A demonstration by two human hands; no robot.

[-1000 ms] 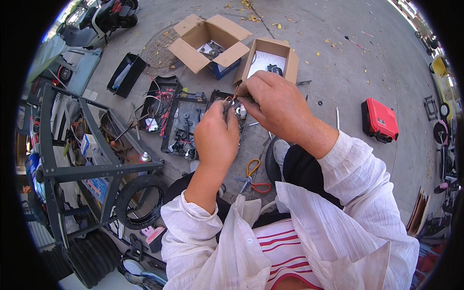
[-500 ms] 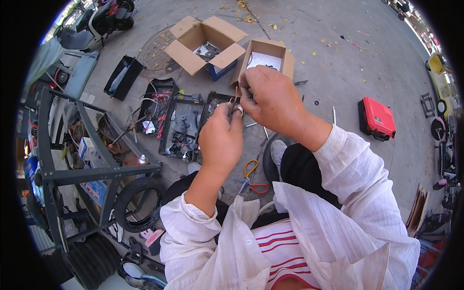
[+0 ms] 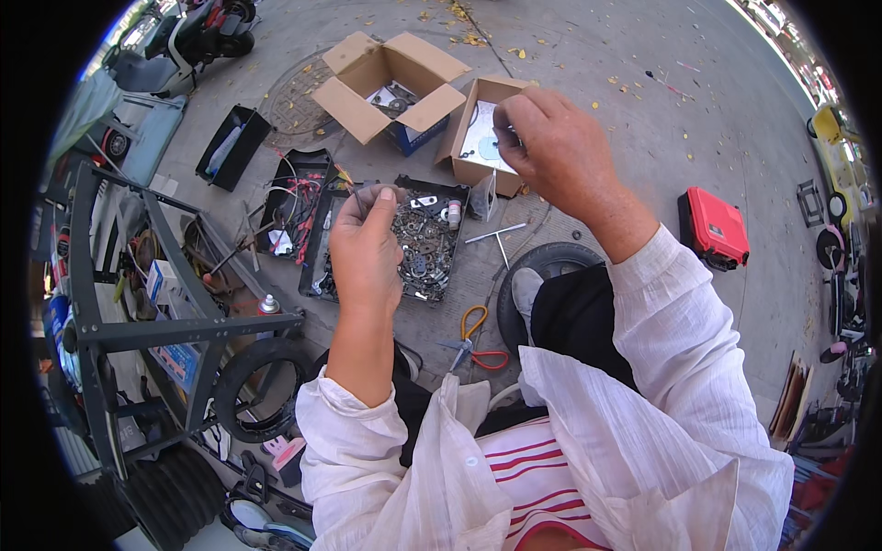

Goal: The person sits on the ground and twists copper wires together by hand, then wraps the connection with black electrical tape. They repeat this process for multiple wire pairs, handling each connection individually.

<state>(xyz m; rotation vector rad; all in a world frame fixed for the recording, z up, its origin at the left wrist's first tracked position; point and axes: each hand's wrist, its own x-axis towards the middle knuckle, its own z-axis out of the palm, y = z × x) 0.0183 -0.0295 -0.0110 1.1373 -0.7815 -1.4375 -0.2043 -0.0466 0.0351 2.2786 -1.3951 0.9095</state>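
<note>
My left hand (image 3: 366,248) is closed on a thin piece with a yellowish end (image 3: 345,176), held over black trays of parts. My right hand (image 3: 560,156) is raised in front of the open cardboard box (image 3: 457,165) with fingers curled; whatever they may hold is hidden. Between and below my hands is a tray (image 3: 432,248) crowded with small metal hardware. Left of it sits a tray of tangled red and white wires (image 3: 299,193). A T-handle tool (image 3: 501,237) and orange-red handled scissors (image 3: 473,338) lie on the pavement.
A second cardboard box (image 3: 358,106) and a black bin (image 3: 230,147) stand ahead. A red case (image 3: 712,230) is at right. A metal frame (image 3: 202,321) and loose tyre (image 3: 239,399) crowd the left; another tyre (image 3: 574,257) lies by my right foot. A scooter (image 3: 184,46) stands back left.
My hands have separated: the right moved up and right, the left shifted left, the thin piece in it. The hardware tray behind them is now more exposed.
</note>
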